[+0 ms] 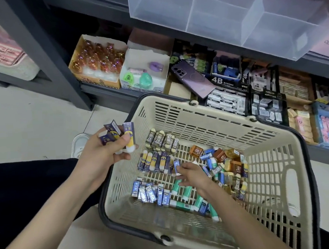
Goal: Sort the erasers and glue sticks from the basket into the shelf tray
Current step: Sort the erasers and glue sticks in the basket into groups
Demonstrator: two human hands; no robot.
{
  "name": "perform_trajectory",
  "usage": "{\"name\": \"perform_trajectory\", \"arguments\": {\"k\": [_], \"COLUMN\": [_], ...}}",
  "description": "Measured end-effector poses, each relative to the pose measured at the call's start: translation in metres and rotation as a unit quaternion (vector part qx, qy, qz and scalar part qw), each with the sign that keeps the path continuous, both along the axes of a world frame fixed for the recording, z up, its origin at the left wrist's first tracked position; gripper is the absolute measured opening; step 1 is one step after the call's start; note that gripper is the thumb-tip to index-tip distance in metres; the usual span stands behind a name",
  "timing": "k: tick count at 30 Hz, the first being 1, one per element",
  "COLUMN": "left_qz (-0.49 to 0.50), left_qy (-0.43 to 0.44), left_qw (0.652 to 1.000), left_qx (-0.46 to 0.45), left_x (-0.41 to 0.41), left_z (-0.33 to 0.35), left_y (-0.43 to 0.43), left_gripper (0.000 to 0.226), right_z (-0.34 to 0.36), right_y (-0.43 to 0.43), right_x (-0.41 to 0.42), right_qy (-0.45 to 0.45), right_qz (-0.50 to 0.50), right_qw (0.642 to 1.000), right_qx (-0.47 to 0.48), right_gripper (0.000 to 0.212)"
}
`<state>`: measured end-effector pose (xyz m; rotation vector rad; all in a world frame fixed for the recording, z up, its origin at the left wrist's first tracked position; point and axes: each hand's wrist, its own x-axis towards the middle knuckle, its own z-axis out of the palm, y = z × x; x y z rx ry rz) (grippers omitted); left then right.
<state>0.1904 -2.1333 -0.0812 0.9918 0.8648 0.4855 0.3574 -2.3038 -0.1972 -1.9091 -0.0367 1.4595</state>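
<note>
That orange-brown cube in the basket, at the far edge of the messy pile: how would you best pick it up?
Pinch the orange-brown cube across two opposite side faces, coming straight down from above. It is boxy with flat sides, its top is uncovered at the far edge of the pile, and the basket walls likely block a sideways approach.
</note>
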Motion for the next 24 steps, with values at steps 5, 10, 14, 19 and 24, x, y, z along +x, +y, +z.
{"name": "perform_trajectory", "arguments": {"k": [5,10,14,19,24], "left_qz": [-0.005,-0.022,-0.023,-0.029,-0.034], "left_qy": [-0.006,-0.003,0.001,0.010,0.014], "left_qw": [1.000,1.000,1.000,0.999,0.999], "left_qx": [-0.016,-0.005,-0.006,-0.010,-0.014], "left_x": [-0.003,-0.001,0.001,0.000,0.001], "left_z": [-0.002,0.001,0.001,0.003,0.002], "left_y": [0.004,0.004,0.002,0.001,0.002], "left_gripper": [0.074,0.073,0.033,0.023,0.023], "right_z": [-0.008,-0.008,-0.007,-0.014,-0.018], "right_y": [-0.016,-0.035,-0.021,-0.002,0.008], "right_x": [0.010,0.023,0.010,-0.019,-0.037], "right_qy": [0.029,-0.011,-0.005,0.009,-0.027], "right_qz": [0.052,0.073,0.114,0.157,0.211], "right_qw": [0.995,0.991,0.991,0.986,0.975], "right_qx": [-0.075,-0.110,-0.068,-0.063,-0.065], "right_gripper": [0.044,0.047,0.035,0.021,0.022]}}
